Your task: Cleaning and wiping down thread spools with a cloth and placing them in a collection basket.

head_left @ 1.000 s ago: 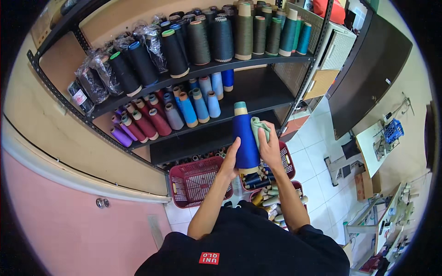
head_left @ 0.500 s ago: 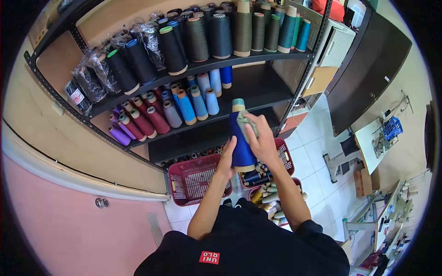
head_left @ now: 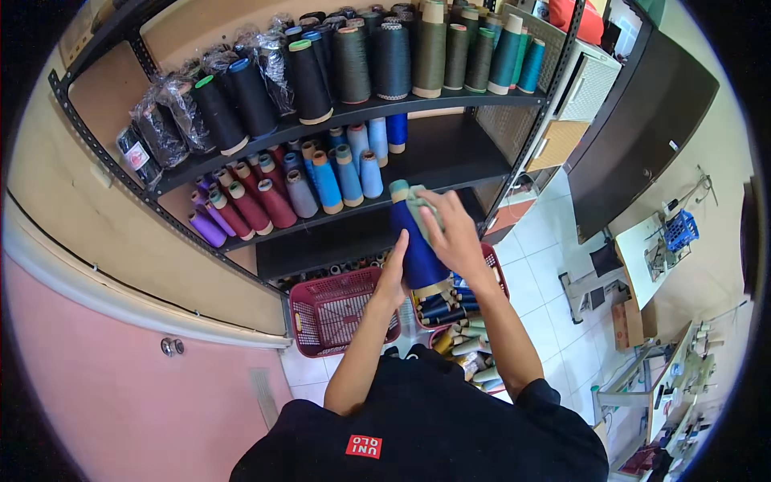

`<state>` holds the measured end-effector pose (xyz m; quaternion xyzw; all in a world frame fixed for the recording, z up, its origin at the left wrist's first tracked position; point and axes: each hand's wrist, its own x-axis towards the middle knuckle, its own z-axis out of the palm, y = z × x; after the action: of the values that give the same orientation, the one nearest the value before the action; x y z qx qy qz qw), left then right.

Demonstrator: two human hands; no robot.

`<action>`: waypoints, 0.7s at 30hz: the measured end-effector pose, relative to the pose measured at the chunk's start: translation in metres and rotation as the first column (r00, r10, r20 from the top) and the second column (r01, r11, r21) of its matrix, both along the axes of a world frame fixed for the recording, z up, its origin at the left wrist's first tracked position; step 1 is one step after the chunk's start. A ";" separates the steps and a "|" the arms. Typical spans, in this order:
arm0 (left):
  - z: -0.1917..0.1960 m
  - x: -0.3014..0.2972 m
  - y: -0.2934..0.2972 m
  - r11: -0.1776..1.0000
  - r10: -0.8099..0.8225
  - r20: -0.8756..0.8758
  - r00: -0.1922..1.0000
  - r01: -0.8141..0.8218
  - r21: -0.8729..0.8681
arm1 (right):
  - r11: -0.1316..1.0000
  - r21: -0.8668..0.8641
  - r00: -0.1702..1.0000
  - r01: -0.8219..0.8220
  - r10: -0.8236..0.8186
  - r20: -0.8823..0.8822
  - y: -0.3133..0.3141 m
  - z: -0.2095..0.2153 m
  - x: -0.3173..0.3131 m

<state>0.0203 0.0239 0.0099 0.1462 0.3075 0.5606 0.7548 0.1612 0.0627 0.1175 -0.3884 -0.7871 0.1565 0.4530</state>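
Observation:
A large cone of dark blue thread (head_left: 419, 259) is held up before my chest, its pale green tip tilted toward the left. My left hand (head_left: 391, 281) grips the cone from its left side, thumb along the thread. In my right hand (head_left: 458, 238) is a folded pale green cloth (head_left: 421, 210), pressed against the upper right side of the cone just below the tip. The right fingers bend over the cloth. Part of the cone's right side is hidden behind the right hand and cloth.
A black metal shelf rack (head_left: 450, 140) ahead bears thread cones in black, olive, teal, red, purple and blue. Below stands a maroon plastic basket (head_left: 305, 293), with further baskets of thread cones (head_left: 438, 309) to its right. A pink door (head_left: 120, 361) is at left; sewing tables (head_left: 638, 257) stand at right.
The cone's top has tipped to the left, and the cloth and right hand have shifted slightly with it. Both hands keep their hold.

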 end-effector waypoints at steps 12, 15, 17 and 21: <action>-0.002 -0.018 -0.004 0.999 -0.019 -0.050 0.999 0.021 0.042 | 0.987 -0.060 0.974 0.146 -0.155 -0.166 0.013 -0.029 0.011; -0.002 -0.015 -0.012 1.000 -0.001 -0.028 1.000 0.001 0.022 | 0.999 0.021 0.992 0.037 -0.034 -0.125 -0.001 -0.006 -0.006; -0.004 -0.011 -0.014 0.998 0.057 -0.136 0.989 -0.053 0.037 | 0.998 -0.030 0.997 -0.059 0.057 -0.046 -0.006 -0.008 -0.014; -0.003 -0.013 -0.016 0.999 0.024 -0.218 0.976 -0.018 0.030 | 0.990 -0.120 0.977 0.067 -0.089 -0.192 0.003 -0.044 -0.003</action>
<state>0.0071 0.0082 0.0072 0.2141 0.3824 0.5532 0.7084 0.1585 0.0657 0.0737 -0.4267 -0.7123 0.2205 0.5118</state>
